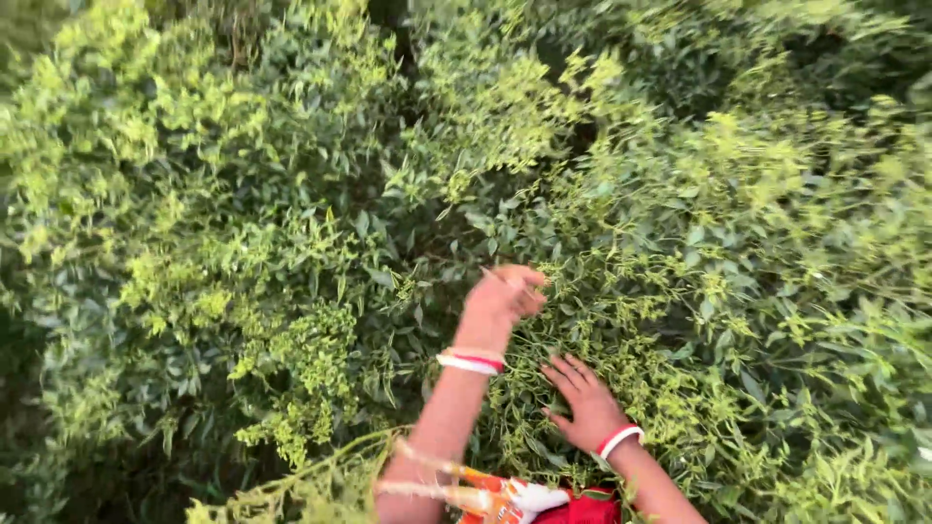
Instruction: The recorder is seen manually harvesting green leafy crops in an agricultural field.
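Note:
Dense green bushes [291, 223] with small pale green sprigs fill the view. My left hand [503, 296] is raised at the centre, its fingers bunched together on a thin sprig [540, 281] of the bush; motion blur hides the exact grip. My right hand [581, 403] lies lower and to the right, palm down on the foliage [670, 320] with its fingers spread, holding nothing. Both wrists wear red and white bangles [470, 361].
A red, white and orange bag or cloth [529, 503] hangs at the bottom edge between my arms. A dark gap [29, 388] shows between bushes at the left. Foliage crowds in on every side.

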